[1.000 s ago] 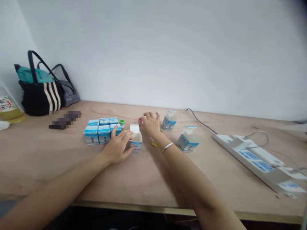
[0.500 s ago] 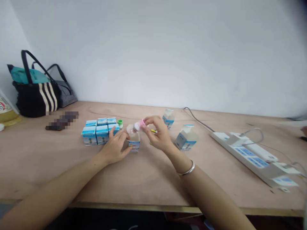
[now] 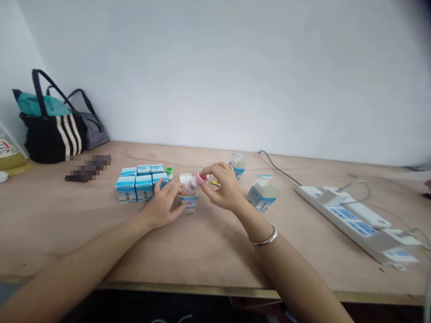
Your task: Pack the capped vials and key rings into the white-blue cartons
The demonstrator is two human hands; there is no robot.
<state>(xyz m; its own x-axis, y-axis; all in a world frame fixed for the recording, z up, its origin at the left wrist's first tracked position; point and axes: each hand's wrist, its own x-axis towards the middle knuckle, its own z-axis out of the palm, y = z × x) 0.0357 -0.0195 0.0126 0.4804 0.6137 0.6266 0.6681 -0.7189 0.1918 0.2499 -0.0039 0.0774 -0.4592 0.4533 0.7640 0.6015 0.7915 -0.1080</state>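
Note:
My right hand (image 3: 224, 186) pinches the pink cap of a small clear bottle (image 3: 193, 183), which tilts into the open top of a small blue and white carton (image 3: 189, 205). My left hand (image 3: 163, 205) steadies that carton from its left side, thumb at the front and fingers near the rim. Just left of it, several closed cartons (image 3: 144, 188) of the same kind stand in two rows. A green-capped bottle (image 3: 169, 172) is upright beside them. Behind my right hand lies a small yellow item (image 3: 216, 183), too small to name.
Two open cartons stand to the right, one nearer (image 3: 262, 197) and one farther back (image 3: 237, 167). A power strip (image 3: 346, 220) with plugs and cables lies at the right. A black striped bag (image 3: 54, 137), a blurred dark object (image 3: 88, 168) and an oil jug (image 3: 11, 154) are at the left.
The pink-capped bottle has come down and slightly right, with its lower end now in the carton's opening. My left hand stays at the carton.

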